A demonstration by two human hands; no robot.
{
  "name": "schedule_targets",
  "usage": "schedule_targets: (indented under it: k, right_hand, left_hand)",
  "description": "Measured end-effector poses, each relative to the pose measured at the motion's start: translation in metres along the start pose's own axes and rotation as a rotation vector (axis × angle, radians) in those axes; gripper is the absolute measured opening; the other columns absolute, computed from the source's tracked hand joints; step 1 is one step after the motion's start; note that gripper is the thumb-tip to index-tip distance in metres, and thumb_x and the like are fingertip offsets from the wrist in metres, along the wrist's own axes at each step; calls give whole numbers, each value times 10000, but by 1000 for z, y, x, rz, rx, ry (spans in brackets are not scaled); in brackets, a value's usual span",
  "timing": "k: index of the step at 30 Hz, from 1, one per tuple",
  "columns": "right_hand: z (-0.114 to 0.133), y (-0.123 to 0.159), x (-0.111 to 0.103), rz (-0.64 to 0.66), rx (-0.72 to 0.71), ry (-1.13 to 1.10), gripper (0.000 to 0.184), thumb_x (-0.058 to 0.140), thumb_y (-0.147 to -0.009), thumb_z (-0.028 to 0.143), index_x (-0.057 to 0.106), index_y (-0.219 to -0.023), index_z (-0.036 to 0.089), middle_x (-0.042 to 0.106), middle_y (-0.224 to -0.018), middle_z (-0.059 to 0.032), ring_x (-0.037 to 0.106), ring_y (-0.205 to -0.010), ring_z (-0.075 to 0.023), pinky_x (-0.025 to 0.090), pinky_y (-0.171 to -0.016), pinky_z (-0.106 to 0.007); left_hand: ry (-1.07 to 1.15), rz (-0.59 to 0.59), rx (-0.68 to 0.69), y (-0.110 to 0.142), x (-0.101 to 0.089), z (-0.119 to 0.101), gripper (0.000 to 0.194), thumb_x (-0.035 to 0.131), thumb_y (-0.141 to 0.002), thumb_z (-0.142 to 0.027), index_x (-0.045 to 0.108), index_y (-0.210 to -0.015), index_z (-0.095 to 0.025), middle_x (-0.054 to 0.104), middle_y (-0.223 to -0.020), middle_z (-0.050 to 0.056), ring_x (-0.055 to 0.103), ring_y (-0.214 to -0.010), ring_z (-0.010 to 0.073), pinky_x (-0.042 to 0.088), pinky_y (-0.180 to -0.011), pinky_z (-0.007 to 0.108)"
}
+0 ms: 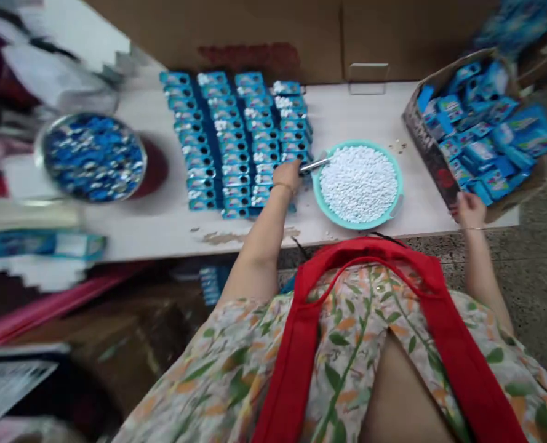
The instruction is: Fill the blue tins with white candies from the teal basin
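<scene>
Left hand (287, 176): fingers wrapped round the dark grip of a metal tool (315, 164). The tool's far end meets the near-side rim and white pellets (359, 184) just right of this hand; its shape is too blurred to tell.

Right hand (471, 209): at the near corner of a cardboard box (432, 163), fingers against its wall. Whether it pinches the edge or merely rests there, cannot tell.

Just right of the left hand, between the two: turquoise basin (317, 195) holding the pellets, upright on the desk (333, 117). Beyond the right hand, blue packets (480, 151) heaped in the cardboard box.

Just left of and beyond the left hand: four rows of blue packs (236, 147), dark round openings on many, white bits at several. Farther left, a metal bucket (137, 184) of blue and silver pieces.

Step, as judged: tool at the pellets, box being handled or steadied. Lifting the tool calls for a firm grip and clearance over the rim.
</scene>
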State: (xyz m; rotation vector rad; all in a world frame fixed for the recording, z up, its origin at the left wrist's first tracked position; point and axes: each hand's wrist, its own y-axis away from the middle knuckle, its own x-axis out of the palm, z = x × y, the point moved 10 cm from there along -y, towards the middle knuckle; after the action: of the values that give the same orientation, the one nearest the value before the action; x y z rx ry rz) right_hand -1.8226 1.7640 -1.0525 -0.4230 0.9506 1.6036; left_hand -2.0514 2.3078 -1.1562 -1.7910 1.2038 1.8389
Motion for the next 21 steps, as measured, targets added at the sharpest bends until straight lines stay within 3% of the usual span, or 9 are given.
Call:
schedule_targets:
  k: [2, 3, 6, 8, 10, 13, 15, 18, 21]
  right_hand:
    - [1, -25, -5, -33, -47, -19, 445, 540, -1115, 287, 571, -1472, 22, 797, -1091, -201, 572, -545, -49, 429, -570, -227]
    - [0, -32, 2, 1, -74, -31, 415, 599, -1092, 300, 614, -1424, 52, 801, -1020, -170, 590, -541, -66, 434, -569, -239]
    - [-12, -34, 46, 215, -122, -45, 328, 735, -1013, 350, 690, -1255, 133, 743, -815, -61, 637, -558, -118, 465, -560, -259]
    - [-27, -25, 75, 344, -122, -33, 342, 777, -968, 414, 701, -1186, 162, 705, -768, -28, 648, -571, -138, 485, -556, -272]
    - [-45, -17, 97, 427, -86, -18, 437, 809, -907, 526, 701, -1150, 179, 701, -766, -20, 654, -577, -149, 491, -550, -278]
    - [-68, -6, 121, 519, -18, 31, 672, 846, -745, 745, 699, -1104, 196, 704, -755, -10, 655, -579, -158, 491, -537, -275]
    - [-70, 2, 132, 575, -33, 60, 802, 837, -633, 861, 699, -1070, 201, 701, -737, -11, 650, -575, -163, 498, -525, -281]
    - [-57, 12, 141, 623, -127, 65, 878, 793, -573, 944, 692, -1049, 213, 702, -726, -17, 638, -562, -157, 505, -514, -286]
    - [-45, 14, 138, 617, -192, 60, 877, 772, -599, 962, 684, -1062, 222, 700, -728, -14, 647, -564, -156, 509, -513, -280]
  left_hand:
    - [37, -28, 10, 0, -1, 8, 607, 615, -946, -149, 627, -1553, -167, 768, -1348, 195, 705, -1314, 404, 536, -1094, 472]
    - [78, -55, -5, 5, 1, 15, 630, 624, -938, -142, 606, -1568, -163, 769, -1330, 180, 704, -1306, 389, 528, -1095, 457]
    - [272, -172, -107, 46, 23, 34, 497, 653, -960, -190, 649, -1455, -141, 775, -1170, 128, 725, -1169, 314, 523, -1040, 385]
    - [448, -237, -212, 89, 55, 39, 259, 640, -1005, -238, 709, -1235, -141, 750, -1017, 92, 717, -1016, 252, 523, -959, 332]
    - [655, -237, -365, 134, 104, 37, 131, 643, -1022, -258, 695, -1092, -161, 703, -889, 50, 679, -866, 201, 512, -851, 288]
    - [902, -155, -571, 182, 181, 17, 172, 745, -950, -245, 654, -1083, -187, 649, -804, -3, 653, -775, 175, 485, -759, 255]
    - [951, -145, -605, 194, 211, 3, 248, 798, -884, -221, 640, -1074, -207, 635, -786, -21, 655, -773, 182, 477, -760, 258]
    - [968, -202, -577, 192, 226, -5, 163, 753, -873, -199, 611, -942, -237, 595, -731, -36, 625, -754, 191, 464, -785, 279]
    - [1001, -287, -536, 187, 217, 2, 175, 673, -888, -192, 527, -807, -246, 523, -669, -47, 579, -712, 179, 453, -771, 280]
